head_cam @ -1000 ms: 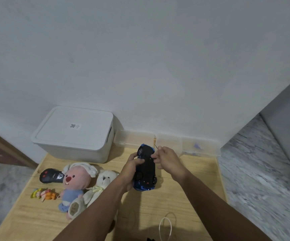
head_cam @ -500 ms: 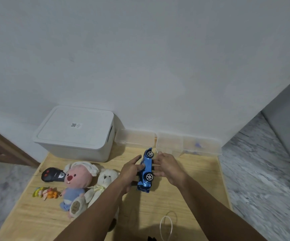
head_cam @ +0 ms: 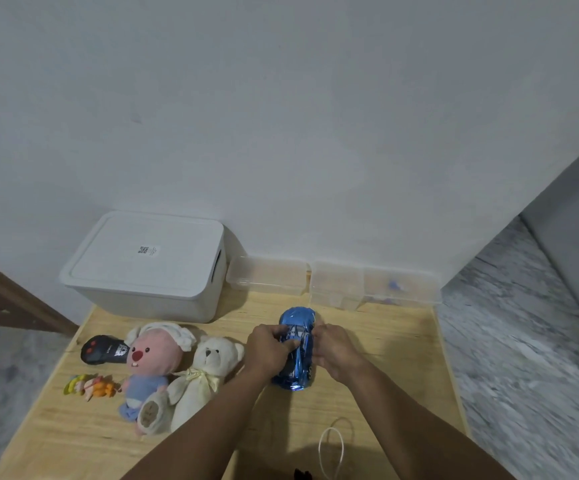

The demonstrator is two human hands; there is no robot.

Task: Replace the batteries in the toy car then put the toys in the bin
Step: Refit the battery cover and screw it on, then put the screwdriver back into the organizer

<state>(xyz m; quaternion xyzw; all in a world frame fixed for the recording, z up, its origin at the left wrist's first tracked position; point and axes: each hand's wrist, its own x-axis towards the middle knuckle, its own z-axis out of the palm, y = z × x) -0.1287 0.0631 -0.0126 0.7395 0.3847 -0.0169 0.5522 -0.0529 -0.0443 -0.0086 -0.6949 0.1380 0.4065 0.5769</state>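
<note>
The shiny blue toy car (head_cam: 295, 351) sits roof up on the wooden table (head_cam: 385, 375), nose pointing away from me. My left hand (head_cam: 269, 351) grips its left side and my right hand (head_cam: 333, 351) grips its right side. The white lidded bin (head_cam: 146, 265) stands shut at the back left. To the left of the car lie a black remote control (head_cam: 102, 349), a pink plush with a white cap (head_cam: 153, 362), a cream teddy bear (head_cam: 205, 375) and a small colourful figure (head_cam: 89, 386).
Clear plastic boxes (head_cam: 333, 282) line the wall behind the car. A white loop of cord (head_cam: 331, 448) lies near the front edge. Marble-patterned floor surrounds the table on both sides, and a dark wooden rail (head_cam: 11, 306) runs at the left.
The car was underside up a second ago, then on its side. Both hands have turned it over so its blue roof faces up on the table.
</note>
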